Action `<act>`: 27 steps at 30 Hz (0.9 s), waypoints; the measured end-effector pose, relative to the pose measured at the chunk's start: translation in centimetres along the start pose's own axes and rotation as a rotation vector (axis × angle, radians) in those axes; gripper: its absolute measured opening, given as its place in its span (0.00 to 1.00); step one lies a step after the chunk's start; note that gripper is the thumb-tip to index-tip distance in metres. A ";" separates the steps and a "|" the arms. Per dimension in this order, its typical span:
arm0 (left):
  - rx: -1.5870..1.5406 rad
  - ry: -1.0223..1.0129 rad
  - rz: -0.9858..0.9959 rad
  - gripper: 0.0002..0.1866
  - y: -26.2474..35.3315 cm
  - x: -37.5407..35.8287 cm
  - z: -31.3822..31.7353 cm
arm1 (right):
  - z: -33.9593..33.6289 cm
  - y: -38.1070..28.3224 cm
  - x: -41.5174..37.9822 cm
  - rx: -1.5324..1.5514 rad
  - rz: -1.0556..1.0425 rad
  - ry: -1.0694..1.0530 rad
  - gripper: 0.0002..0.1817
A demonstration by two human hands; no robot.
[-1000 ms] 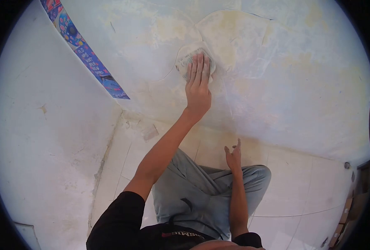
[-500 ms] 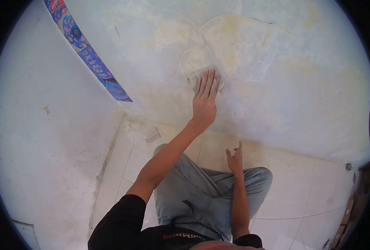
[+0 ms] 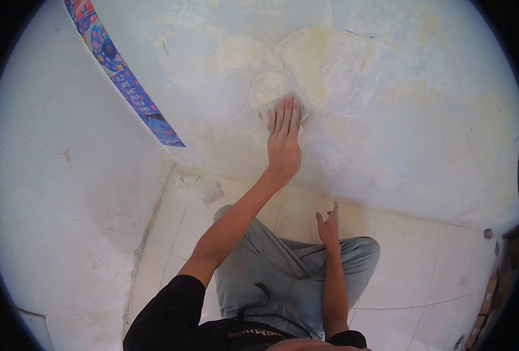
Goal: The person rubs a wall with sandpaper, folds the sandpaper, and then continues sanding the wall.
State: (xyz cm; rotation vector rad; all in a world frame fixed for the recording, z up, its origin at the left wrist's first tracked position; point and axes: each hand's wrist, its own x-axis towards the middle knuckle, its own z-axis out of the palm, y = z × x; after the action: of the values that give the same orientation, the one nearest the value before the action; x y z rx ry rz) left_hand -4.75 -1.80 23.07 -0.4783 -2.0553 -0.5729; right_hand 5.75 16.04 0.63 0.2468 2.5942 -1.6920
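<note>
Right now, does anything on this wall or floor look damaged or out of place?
Yes. The wall is stained yellow, with curved cracks around the patch where the left hand presses a sanding pad. A loose fragment lies on the floor at the corner.

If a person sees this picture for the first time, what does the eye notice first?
First, the left hand pressed flat on a small pad against the patchy, yellow-stained wall in the upper middle. Next, the bright blue printed strip running diagonally at upper left. The right hand hangs empty above the knee.
</note>
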 end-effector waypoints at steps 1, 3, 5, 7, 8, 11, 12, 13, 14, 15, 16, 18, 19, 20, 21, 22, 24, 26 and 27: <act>0.002 -0.003 -0.007 0.36 -0.1 0.8 -0.1 | 0.0 0.1 -0.2 -0.010 -0.002 0.005 0.45; -0.037 0.055 0.028 0.35 0.3 3.5 -1.0 | -0.1 0.3 -0.2 -0.014 0.002 -0.012 0.45; -0.020 0.061 0.021 0.35 0.5 3.3 -0.6 | 0.1 0.4 -0.1 -0.015 0.005 -0.028 0.45; -0.002 0.075 0.019 0.35 0.6 2.0 -0.5 | 0.2 0.4 -0.1 -0.035 -0.033 -0.001 0.46; -0.004 0.025 -0.002 0.35 0.5 0.1 -0.1 | 0.2 0.4 0.0 -0.033 -0.040 0.005 0.46; -0.026 -0.026 -0.015 0.35 0.2 -0.3 0.0 | 0.1 0.6 0.0 -0.031 -0.035 0.016 0.46; -0.044 -0.033 -0.012 0.36 0.2 0.1 -0.2 | 0.1 0.6 0.0 -0.025 -0.019 0.012 0.46; -0.045 -0.034 -0.014 0.36 -0.1 0.8 0.0 | 0.1 0.6 -0.1 -0.020 0.002 0.003 0.46; -0.036 0.009 0.014 0.36 0.1 2.5 -0.4 | 0.0 0.4 -0.2 -0.022 0.006 -0.001 0.46; -0.027 0.051 0.043 0.36 0.1 3.2 -0.6 | -0.2 0.0 -0.2 -0.028 0.013 -0.013 0.46; -0.025 0.047 0.041 0.36 0.2 3.0 -0.5 | -0.1 -0.3 -0.2 -0.033 0.018 -0.025 0.46; -0.041 0.008 -0.006 0.37 0.7 2.1 -0.5 | 0.2 0.0 -0.4 -0.036 0.002 -0.021 0.46; -0.040 0.012 -0.004 0.37 0.7 0.9 -0.1 | 0.2 0.0 -0.2 -0.040 -0.022 -0.005 0.46; -0.020 -0.032 -0.002 0.37 0.2 -1.0 0.7 | 0.2 0.0 0.0 -0.039 -0.030 0.001 0.46; -0.001 -0.075 0.001 0.38 0.4 -1.4 0.8 | 0.2 0.2 -0.1 -0.033 -0.019 -0.013 0.46; -0.005 -0.067 0.004 0.38 0.2 -1.3 1.2 | 0.1 0.4 0.0 -0.031 -0.006 -0.026 0.46; -0.028 -0.050 -0.035 0.38 0.8 0.1 0.4 | 0.7 1.4 0.4 -0.044 -0.063 0.035 0.45; -0.054 0.006 -0.050 0.38 1.3 3.0 -0.4 | 0.9 2.4 0.0 -0.057 -0.103 0.083 0.45; -0.073 0.071 -0.055 0.38 1.4 3.9 -0.5 | 0.9 2.3 0.3 -0.065 -0.110 0.087 0.45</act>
State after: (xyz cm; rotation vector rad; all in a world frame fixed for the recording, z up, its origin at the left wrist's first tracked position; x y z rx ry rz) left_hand -5.62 -0.57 26.98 -0.4387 -1.9900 -0.6906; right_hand 5.75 16.13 -1.83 0.1827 2.7696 -1.6614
